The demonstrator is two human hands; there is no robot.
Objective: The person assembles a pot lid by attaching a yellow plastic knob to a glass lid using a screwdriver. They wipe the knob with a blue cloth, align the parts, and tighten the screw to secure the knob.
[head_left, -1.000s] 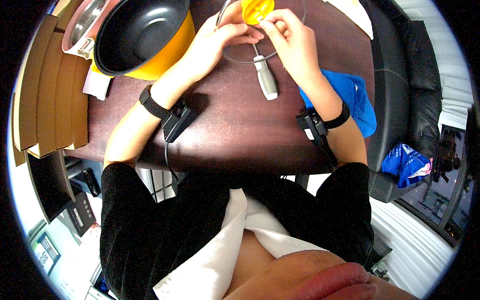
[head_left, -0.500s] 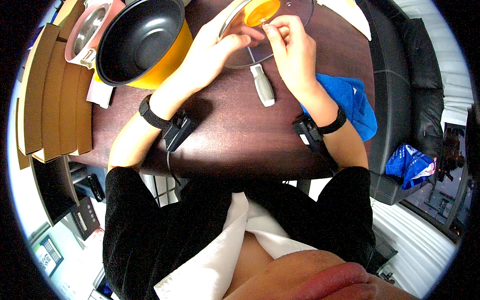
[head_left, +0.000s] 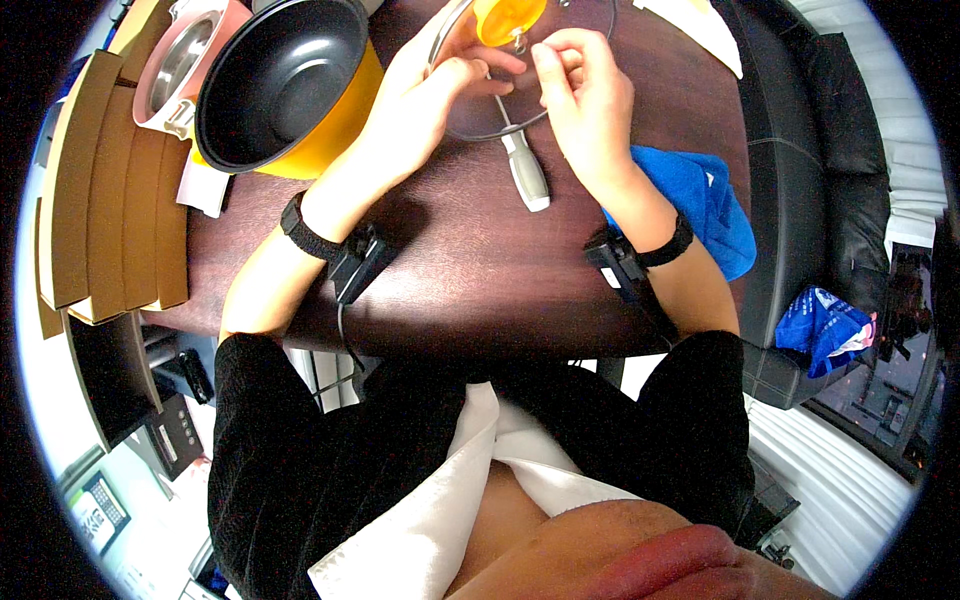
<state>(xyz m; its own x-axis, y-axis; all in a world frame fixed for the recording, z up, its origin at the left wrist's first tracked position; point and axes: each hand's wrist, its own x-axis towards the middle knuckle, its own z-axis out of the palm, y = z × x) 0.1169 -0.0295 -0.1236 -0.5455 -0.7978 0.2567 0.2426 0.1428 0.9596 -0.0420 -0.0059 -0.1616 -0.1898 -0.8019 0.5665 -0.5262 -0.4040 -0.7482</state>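
One glass lid [head_left: 527, 88] with a yellow knob [head_left: 508, 18] is over the bench [head_left: 430, 260], its rim gripped by the left hand [head_left: 418, 98], while the right hand [head_left: 588, 98] is just beside the knob's screw [head_left: 520, 45], but whether this hand is pinching anything cannot be told.

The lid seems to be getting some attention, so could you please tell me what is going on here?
A person's left hand holds the lid near its rim. At the near edge of the yellow knob is a small metal piece, perhaps a screw. The right hand is just to its right; whether it holds anything I cannot tell. A screwdriver lies on the table, and the pot stands to the left.
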